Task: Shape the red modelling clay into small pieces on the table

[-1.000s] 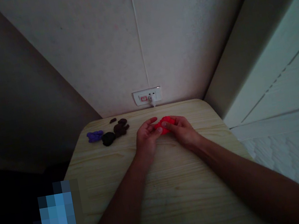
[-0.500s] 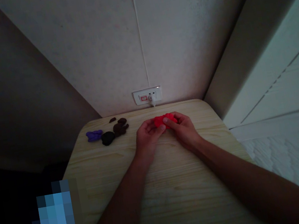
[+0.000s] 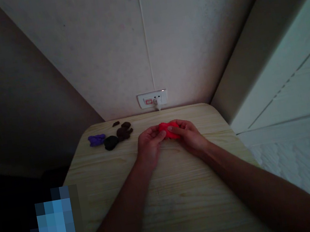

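Observation:
A lump of bright red modelling clay [image 3: 165, 127] is held between both hands above the far half of the wooden table [image 3: 183, 194]. My left hand [image 3: 149, 144] grips its left side, with the thumb pressed on the near face. On the right side, my right hand [image 3: 190, 135] is closed round the clay, its thumb on top and fingers behind. The fingertips behind the lump are partly hidden. Left of my hands lie a purple lump of clay [image 3: 97, 140], a black lump [image 3: 111, 142] and dark brown pieces [image 3: 124, 133].
At the table's far edge the wall carries a white socket plate [image 3: 141, 101] with a plug [image 3: 157, 102] and cable. A pale cabinet-like panel [image 3: 292, 81] stands on the right. A pixelated, bluish patch [image 3: 56, 227] covers something at lower left.
The red clay looks more compact and sits slightly nearer and to the left. My thumbs have shifted on it. The other clay pieces lie as before.

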Tool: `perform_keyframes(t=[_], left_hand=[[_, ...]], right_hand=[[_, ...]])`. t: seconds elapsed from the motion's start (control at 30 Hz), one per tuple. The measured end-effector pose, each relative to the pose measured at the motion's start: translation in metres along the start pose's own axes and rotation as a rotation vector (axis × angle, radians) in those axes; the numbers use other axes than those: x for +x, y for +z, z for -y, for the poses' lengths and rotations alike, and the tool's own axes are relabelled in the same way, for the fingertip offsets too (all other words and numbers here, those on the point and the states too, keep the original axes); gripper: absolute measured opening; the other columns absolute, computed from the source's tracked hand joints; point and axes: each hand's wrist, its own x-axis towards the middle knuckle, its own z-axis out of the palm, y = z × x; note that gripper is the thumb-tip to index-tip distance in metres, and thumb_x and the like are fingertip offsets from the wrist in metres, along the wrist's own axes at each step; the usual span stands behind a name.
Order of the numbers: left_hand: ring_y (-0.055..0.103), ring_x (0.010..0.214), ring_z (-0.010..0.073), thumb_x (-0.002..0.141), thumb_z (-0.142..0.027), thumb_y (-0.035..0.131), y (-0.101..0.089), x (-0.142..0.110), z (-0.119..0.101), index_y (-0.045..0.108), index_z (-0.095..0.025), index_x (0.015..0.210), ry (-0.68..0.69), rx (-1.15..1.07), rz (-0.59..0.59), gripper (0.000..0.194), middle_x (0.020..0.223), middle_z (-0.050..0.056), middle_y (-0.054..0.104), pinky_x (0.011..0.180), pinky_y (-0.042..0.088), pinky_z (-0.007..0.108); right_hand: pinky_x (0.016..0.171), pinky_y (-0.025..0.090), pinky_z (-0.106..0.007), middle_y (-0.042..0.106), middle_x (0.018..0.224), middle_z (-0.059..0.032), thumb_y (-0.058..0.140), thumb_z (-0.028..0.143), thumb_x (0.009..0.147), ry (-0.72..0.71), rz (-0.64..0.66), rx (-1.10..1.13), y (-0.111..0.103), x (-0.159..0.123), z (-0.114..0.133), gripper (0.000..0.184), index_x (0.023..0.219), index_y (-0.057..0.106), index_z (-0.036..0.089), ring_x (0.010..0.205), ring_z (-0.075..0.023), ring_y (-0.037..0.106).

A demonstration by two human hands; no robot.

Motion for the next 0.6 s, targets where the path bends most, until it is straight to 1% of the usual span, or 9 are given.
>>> perform_keyframes(t=[0.1,0.17,0.23,0.3,0.37,0.47,0.6], left_hand=[[0.067,0.07,0.0133,0.055,-0.02,0.092,0.002,-0.001,0.0,0.076,-0.012,0.085,-0.066,-0.037,0.048,0.036,0.081,0.005,0.076,0.07,0.051,0.027],[0.068,0.072,0.014,0.057,-0.022,0.092,0.002,-0.001,0.001,0.074,-0.012,0.088,-0.059,-0.009,0.048,0.037,0.082,0.005,0.076,0.07,0.051,0.027],[0.069,0.073,0.0143,0.06,-0.024,0.091,0.0,0.0,0.003,0.071,-0.013,0.093,-0.012,0.054,0.03,0.04,0.083,0.006,0.076,0.073,0.052,0.028],[0.07,0.075,0.0152,0.063,-0.025,0.091,-0.003,0.002,0.005,0.067,-0.014,0.099,0.041,0.121,0.001,0.044,0.085,0.006,0.077,0.076,0.053,0.029],[0.071,0.077,0.016,0.063,-0.025,0.091,-0.005,0.003,0.007,0.065,-0.015,0.102,0.092,0.167,-0.035,0.048,0.085,0.006,0.077,0.08,0.053,0.031],[0.072,0.08,0.0167,0.063,-0.027,0.091,-0.008,0.006,0.007,0.066,-0.016,0.101,0.155,0.176,-0.086,0.047,0.085,0.006,0.077,0.082,0.053,0.031],[0.07,0.08,0.0161,0.065,-0.031,0.089,-0.008,0.007,0.006,0.072,-0.014,0.091,0.167,0.217,-0.094,0.036,0.086,0.007,0.076,0.079,0.053,0.029]], right_hand=[[0.062,0.044,-0.024,0.067,0.068,0.0018,0.084,0.029,0.068,0.003,0.019,0.035,0.0,0.0,0.001,0.02,0.077,0.071,0.017,0.061,-0.0109,0.056],[0.065,0.047,-0.025,0.07,0.074,0.0018,0.083,0.028,0.069,-0.046,-0.004,0.001,-0.002,0.001,0.0,0.02,0.082,0.072,0.019,0.065,-0.0119,0.059],[0.073,0.05,-0.028,0.073,0.084,0.0005,0.084,0.029,0.07,-0.134,-0.024,-0.116,-0.005,0.001,0.0,0.024,0.09,0.074,0.022,0.074,-0.0145,0.064],[0.078,0.052,-0.03,0.075,0.088,-0.0012,0.085,0.033,0.071,-0.21,-0.029,-0.255,-0.007,0.002,0.0,0.025,0.092,0.076,0.023,0.081,-0.0169,0.066],[0.074,0.052,-0.03,0.075,0.083,-0.0021,0.085,0.038,0.071,-0.22,-0.037,-0.319,-0.009,0.002,0.001,0.024,0.087,0.077,0.022,0.077,-0.0174,0.066],[0.066,0.05,-0.029,0.073,0.074,-0.0013,0.087,0.043,0.068,-0.172,-0.036,-0.313,-0.008,0.001,0.001,0.028,0.08,0.075,0.02,0.066,-0.0151,0.063],[0.067,0.051,-0.027,0.072,0.075,-0.0004,0.09,0.042,0.065,-0.184,-0.017,-0.295,-0.006,0.001,0.001,0.031,0.081,0.074,0.02,0.066,-0.0139,0.063]])
